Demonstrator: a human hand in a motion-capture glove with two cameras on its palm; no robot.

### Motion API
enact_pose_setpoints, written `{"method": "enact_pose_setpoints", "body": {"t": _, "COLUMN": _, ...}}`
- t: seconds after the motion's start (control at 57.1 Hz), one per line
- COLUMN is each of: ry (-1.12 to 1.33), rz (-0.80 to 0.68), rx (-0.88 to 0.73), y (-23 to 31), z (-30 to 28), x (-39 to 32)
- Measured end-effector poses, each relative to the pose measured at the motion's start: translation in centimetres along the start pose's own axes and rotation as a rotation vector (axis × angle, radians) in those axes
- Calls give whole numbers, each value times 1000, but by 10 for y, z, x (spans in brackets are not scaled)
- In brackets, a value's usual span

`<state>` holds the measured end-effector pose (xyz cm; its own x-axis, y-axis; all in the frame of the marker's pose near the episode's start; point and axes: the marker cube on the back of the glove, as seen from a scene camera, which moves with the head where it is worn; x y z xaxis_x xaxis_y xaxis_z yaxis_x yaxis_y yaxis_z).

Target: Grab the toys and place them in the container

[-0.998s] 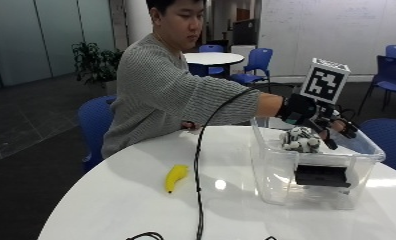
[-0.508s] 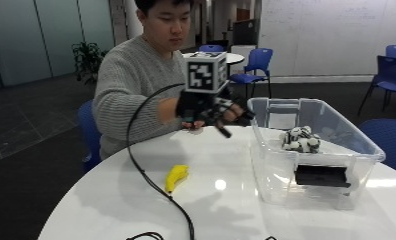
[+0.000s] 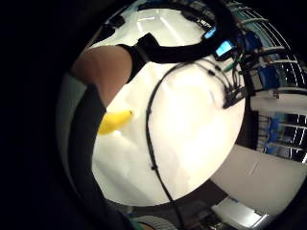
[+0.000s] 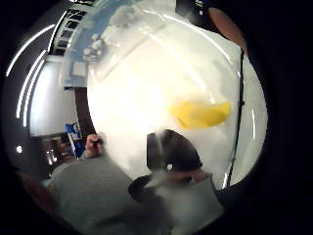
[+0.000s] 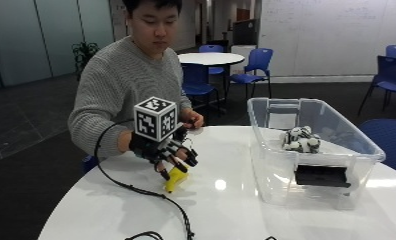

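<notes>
A yellow banana toy (image 5: 175,181) lies on the white round table (image 5: 224,210). My gloved right hand (image 5: 168,150) hovers just over its far end, fingers spread and pointing down, holding nothing. I cannot tell whether the fingertips touch the toy. The thumb side palm view shows the banana toy (image 4: 200,113) close below on the table. In the little finger side palm view the banana toy (image 3: 114,122) is half hidden behind a finger. To the right stands the clear plastic container (image 5: 331,125), with a black-and-white toy (image 5: 301,140) and a flat black thing (image 5: 321,176) inside.
The person's bare left hand (image 5: 193,120) rests at the table's far edge. A black cable (image 5: 135,189) trails from the glove across the table toward the front edge. Blue chairs and another round table stand behind.
The gloved hand left the container, swung left across the table and came down over the banana toy. The black-and-white toy stays in the container.
</notes>
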<state>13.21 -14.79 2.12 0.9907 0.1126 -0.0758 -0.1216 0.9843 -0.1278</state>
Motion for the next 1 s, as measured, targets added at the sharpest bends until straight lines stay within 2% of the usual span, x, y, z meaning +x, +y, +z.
{"method": "enact_pose_setpoints", "body": {"t": 0.21, "ry": -32, "rz": 48, "rx": -48, "y": 16, "z": 56, "x": -4}}
{"method": "enact_pose_setpoints", "body": {"t": 0.613, "ry": 66, "rz": 65, "rx": 75, "y": 17, "z": 60, "x": -6}}
{"method": "enact_pose_setpoints", "body": {"t": 0.7, "ry": 28, "rz": 35, "rx": 139, "y": 9, "z": 39, "x": -11}}
{"method": "enact_pose_setpoints", "body": {"t": 0.805, "ry": -56, "rz": -7, "rx": 237, "y": -11, "z": -28, "x": -13}}
{"method": "enact_pose_setpoints", "body": {"t": 0.893, "ry": -13, "rz": -47, "rx": 330, "y": -27, "z": -91, "x": -14}}
{"method": "enact_pose_setpoints", "body": {"t": 0.998, "ry": 35, "rz": -77, "rx": 385, "y": -39, "z": -135, "x": -20}}
